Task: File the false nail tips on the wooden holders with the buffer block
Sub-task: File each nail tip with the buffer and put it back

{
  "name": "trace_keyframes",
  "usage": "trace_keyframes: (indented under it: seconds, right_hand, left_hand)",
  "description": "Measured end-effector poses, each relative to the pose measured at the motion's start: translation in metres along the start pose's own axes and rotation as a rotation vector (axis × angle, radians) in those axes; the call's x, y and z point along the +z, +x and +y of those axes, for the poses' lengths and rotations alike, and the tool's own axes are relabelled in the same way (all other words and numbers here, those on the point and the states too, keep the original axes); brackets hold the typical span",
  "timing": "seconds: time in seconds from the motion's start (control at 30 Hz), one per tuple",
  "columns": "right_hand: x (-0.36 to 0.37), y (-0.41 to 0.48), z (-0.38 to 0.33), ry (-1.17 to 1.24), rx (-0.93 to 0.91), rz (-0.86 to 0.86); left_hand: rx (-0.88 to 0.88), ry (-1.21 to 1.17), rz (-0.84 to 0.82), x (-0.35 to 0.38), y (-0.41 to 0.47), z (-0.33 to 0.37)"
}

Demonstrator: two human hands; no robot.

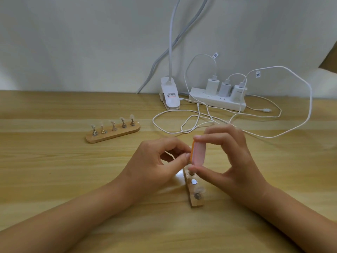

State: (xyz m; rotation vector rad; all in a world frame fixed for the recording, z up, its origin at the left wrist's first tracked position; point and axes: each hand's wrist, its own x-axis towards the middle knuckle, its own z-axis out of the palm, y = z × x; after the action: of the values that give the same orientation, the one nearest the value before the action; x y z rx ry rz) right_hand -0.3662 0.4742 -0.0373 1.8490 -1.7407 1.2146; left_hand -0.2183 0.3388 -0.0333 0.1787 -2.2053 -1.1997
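Observation:
My right hand (231, 157) grips a pink buffer block (198, 153) with an orange side, thumb below and fingers on top, held upright. My left hand (160, 159) pinches something small against the block's orange side; the pinched thing is hidden by the fingertips. Under both hands lies a wooden holder (196, 199), end toward me, with one bare metal disc (194, 182) and a clear nail tip (199, 190) on a stand at its near end. A second wooden holder (113, 135) with several nail tips on stands sits farther back on the left.
On the wooden table (54, 170), a white power strip (217, 101) with three chargers sits at the back right, its white cables (182, 121) looping just behind my hands. A white clip lamp base (169, 95) stands beside it. A pale wall closes the far edge.

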Motion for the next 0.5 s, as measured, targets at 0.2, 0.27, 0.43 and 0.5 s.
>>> trace_keyframes:
  seconds: [0.2,0.27,0.43,0.5]
  right_hand:
    - [0.0012,-0.0022,0.0026,-0.038,-0.051,0.014]
    - [0.0005,-0.0022,0.0036,-0.06,-0.088,0.001]
    - [-0.0012,-0.0018,0.0036,-0.035,-0.031,0.037]
    - [0.0012,-0.0021,0.0019,-0.033,-0.058,0.014]
  left_hand:
    - [-0.041,-0.09,-0.036,-0.0015,0.0011,-0.0016]
    - [-0.03,-0.081,-0.054,-0.0008,0.0011,-0.0013]
    - [-0.034,-0.11,-0.028,-0.0008,0.0017,-0.002]
    - [-0.017,-0.09,-0.036,-0.0002,0.0016,-0.0021]
